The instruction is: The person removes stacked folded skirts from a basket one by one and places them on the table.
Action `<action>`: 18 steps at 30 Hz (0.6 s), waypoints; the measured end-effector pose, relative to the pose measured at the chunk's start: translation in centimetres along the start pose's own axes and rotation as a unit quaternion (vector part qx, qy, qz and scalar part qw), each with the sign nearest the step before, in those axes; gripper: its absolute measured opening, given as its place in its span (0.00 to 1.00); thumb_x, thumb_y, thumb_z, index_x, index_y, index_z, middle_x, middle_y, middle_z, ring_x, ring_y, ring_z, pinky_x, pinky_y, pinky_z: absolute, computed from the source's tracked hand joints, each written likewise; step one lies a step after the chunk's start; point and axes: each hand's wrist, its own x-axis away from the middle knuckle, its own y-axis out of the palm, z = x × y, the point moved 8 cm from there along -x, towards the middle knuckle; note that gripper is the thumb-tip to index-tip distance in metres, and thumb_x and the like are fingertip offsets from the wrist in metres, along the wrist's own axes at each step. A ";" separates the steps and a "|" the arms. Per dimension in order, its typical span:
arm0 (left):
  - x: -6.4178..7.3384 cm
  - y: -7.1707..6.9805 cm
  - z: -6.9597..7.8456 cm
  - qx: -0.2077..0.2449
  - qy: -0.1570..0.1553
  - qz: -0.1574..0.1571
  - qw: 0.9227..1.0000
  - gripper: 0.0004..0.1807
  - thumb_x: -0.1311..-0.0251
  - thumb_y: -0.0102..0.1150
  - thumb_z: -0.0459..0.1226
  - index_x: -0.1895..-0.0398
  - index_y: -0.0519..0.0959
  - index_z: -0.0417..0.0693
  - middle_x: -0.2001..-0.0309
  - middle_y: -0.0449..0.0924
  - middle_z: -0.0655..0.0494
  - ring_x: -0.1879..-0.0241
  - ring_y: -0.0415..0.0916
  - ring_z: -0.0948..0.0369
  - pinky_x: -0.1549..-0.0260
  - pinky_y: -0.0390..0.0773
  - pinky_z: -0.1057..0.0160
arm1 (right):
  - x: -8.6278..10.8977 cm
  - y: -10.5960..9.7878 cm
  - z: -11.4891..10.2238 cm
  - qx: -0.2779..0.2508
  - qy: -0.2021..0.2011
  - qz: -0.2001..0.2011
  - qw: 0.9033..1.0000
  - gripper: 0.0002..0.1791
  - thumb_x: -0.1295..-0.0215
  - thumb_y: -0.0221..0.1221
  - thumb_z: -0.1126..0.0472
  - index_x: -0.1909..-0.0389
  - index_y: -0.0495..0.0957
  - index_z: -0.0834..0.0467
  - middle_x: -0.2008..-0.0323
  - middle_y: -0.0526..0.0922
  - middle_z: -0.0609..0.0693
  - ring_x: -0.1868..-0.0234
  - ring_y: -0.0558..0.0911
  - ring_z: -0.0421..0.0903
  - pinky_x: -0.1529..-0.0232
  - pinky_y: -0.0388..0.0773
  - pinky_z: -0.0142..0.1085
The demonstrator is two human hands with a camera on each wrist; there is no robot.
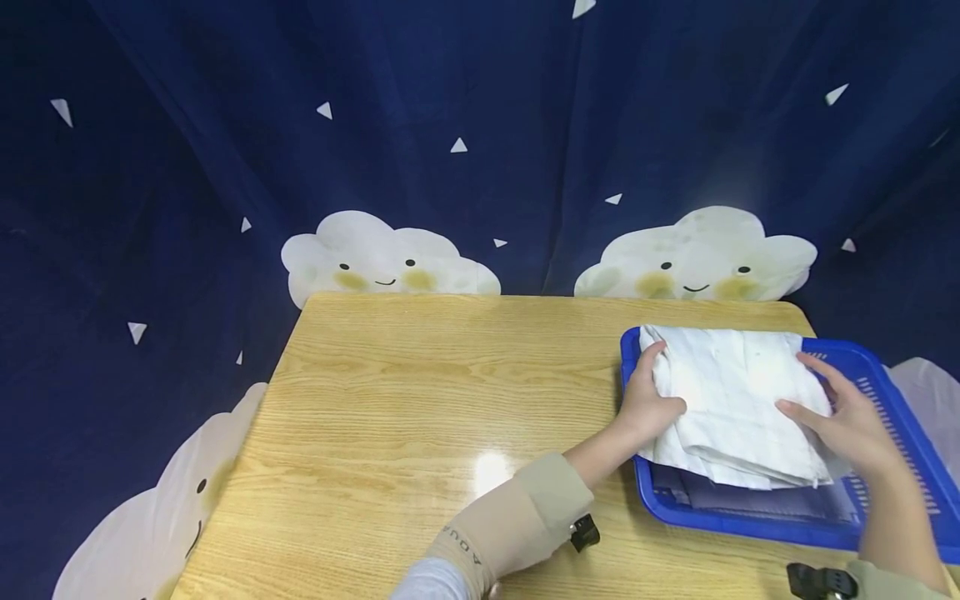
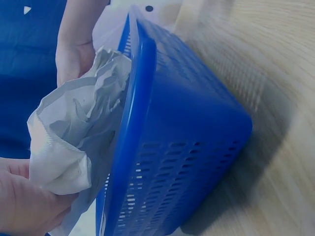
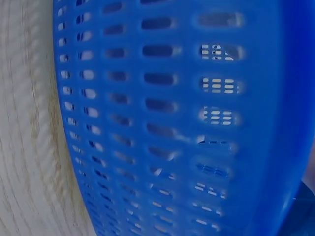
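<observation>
A folded white cloth [image 1: 738, 392] lies over the blue plastic basket [image 1: 911, 417], across its left and middle parts. My left hand [image 1: 648, 404] grips the cloth's left edge, thumb on top, its other fingers partly hidden by the fabric. At the right edge, my right hand [image 1: 858, 421] holds the cloth between thumb and fingers. The left wrist view shows the bunched cloth [image 2: 74, 123] above the basket rim, the left hand [image 2: 32, 201] under a fold and the right hand [image 2: 74, 61] behind it. Slotted basket wall [image 3: 133, 108] fills most of the right wrist view.
The basket stands on the right side of a wooden table [image 1: 420, 400]. Greyish-purple material [image 1: 765, 497] shows inside it below the cloth. A dark blue curtain [image 1: 525, 108] with cloud prints hangs behind the table and along its left side.
</observation>
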 end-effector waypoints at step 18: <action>-0.6 -2.5 -0.4 0.052 -0.026 -0.001 0.998 0.45 0.66 0.55 0.15 0.41 0.66 0.59 0.36 0.60 0.55 0.37 0.55 0.59 0.49 0.67 0.66 | 0.1 1.1 -3.2 -0.003 -0.010 0.018 1.000 0.45 0.41 0.59 0.49 0.29 0.43 0.48 0.38 0.51 0.76 0.45 0.58 0.73 0.53 0.57 0.65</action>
